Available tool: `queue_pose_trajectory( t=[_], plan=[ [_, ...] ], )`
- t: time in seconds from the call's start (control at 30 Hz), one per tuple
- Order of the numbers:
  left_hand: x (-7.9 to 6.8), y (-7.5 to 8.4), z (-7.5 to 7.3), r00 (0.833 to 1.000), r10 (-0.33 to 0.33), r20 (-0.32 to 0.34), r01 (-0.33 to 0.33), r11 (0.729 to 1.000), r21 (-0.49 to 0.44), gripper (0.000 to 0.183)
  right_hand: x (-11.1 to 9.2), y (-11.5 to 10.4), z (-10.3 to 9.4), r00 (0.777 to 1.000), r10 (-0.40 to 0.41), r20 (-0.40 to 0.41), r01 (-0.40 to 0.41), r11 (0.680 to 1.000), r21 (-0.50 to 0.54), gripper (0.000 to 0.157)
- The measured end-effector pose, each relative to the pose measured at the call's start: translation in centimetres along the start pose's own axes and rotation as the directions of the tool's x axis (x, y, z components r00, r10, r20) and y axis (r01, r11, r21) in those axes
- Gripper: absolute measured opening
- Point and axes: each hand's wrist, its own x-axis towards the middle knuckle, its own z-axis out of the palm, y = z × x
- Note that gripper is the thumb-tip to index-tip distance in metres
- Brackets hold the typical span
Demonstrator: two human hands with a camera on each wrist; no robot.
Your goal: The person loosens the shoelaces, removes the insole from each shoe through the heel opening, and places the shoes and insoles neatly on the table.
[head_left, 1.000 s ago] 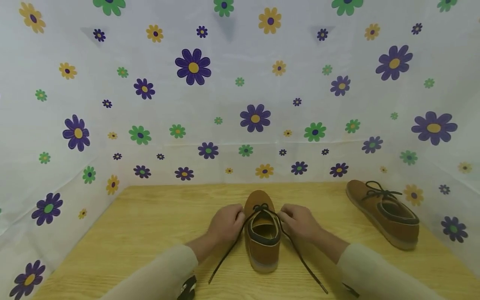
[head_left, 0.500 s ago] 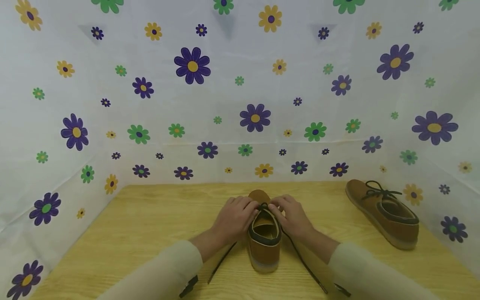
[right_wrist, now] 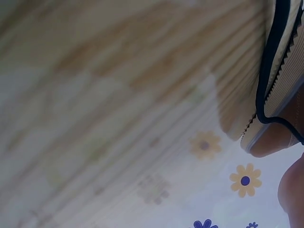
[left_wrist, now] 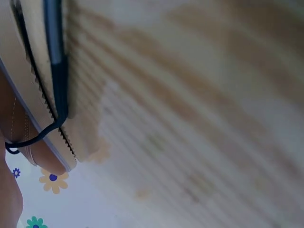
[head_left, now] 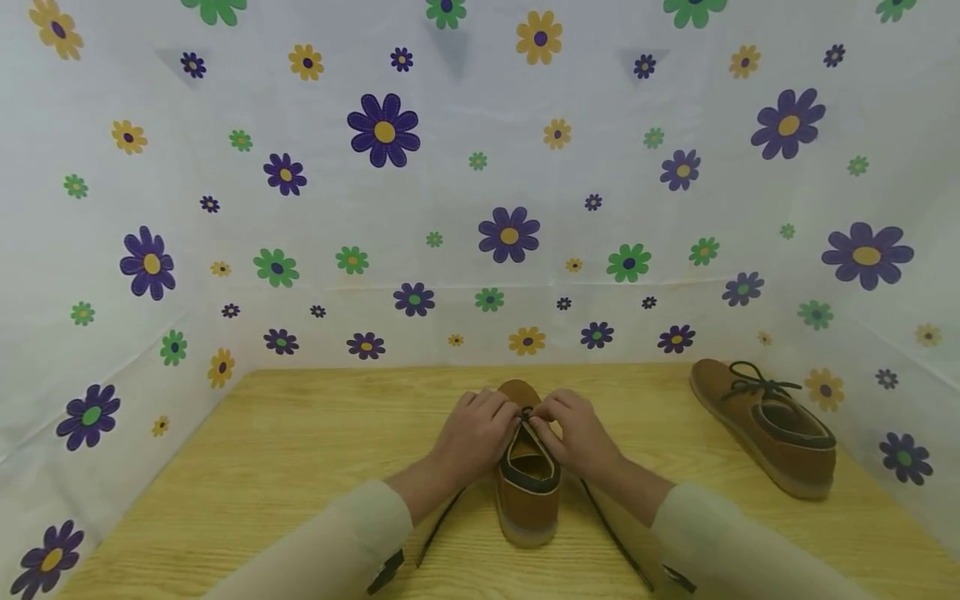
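A brown shoe (head_left: 528, 510) with a dark padded collar stands upright on the wooden table, its toe pointing away from me. My left hand (head_left: 476, 435) and right hand (head_left: 580, 432) meet over its front, fingertips pinching the dark shoelace (head_left: 526, 412) at the knot. My fingers partly hide the knot. The loose lace ends trail down both sides onto the table. In the left wrist view the lace (left_wrist: 59, 88) hangs beside the pale sole (left_wrist: 47, 114); the right wrist view shows the lace (right_wrist: 264, 90) along the other side.
A matching brown shoe (head_left: 806, 460), its lace tied in a bow, stands at the right of the table (head_left: 322, 433). White cloth (head_left: 450, 192) printed with flowers encloses the back and sides. Dark straps (head_left: 387, 573) show under the sleeves.
Both hands have moved inward and slightly forward from the shoe's sides, where they held the laces outward, to the knot. Over the last half second the fingertips have shifted only slightly there.
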Motion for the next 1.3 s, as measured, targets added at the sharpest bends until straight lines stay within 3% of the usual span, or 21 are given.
queue_pose_trajectory(
  t=[0.27, 0.47, 0.6, 0.8, 1.03, 1.3],
  plan=[
    [-0.5, 0.1, 0.2, 0.998, 0.05, -0.045, -0.043, 0.99, 0.137, 0.011, -0.1, -0.6, -0.3, 0.999, 0.04, 0.012, -0.038, 0.991, -0.131, 0.006],
    [-1.1, -0.1, 0.6, 0.994, 0.076, -0.072, -0.057, 0.969, 0.242, 0.02, 0.1, -0.9, -0.5, 1.0, 0.025, -0.015, -0.027, 0.98, -0.198, 0.008],
    [-1.4, -0.2, 0.7, 0.995, 0.067, -0.074, -0.045, 0.964, 0.261, 0.018, 0.0, -0.8, -0.4, 1.0, 0.029, -0.013, -0.031, 0.977, -0.209, 0.008],
    [-1.6, -0.2, 0.5, 1.0, 0.023, -0.02, -0.016, 0.955, 0.295, 0.014, -0.1, -0.8, -0.2, 0.999, 0.028, -0.016, -0.031, 0.978, -0.205, 0.009],
    [-1.6, -0.2, 0.6, 1.0, -0.009, -0.02, 0.014, 0.958, 0.287, 0.013, -0.2, -0.8, -0.3, 0.999, 0.025, -0.024, -0.029, 0.982, -0.185, 0.01],
    [-1.8, -0.1, 0.5, 1.0, -0.023, 0.009, 0.02, 0.955, 0.296, 0.019, -0.5, -1.0, -0.6, 0.995, 0.096, -0.017, -0.098, 0.976, -0.195, 0.013]
  ],
)
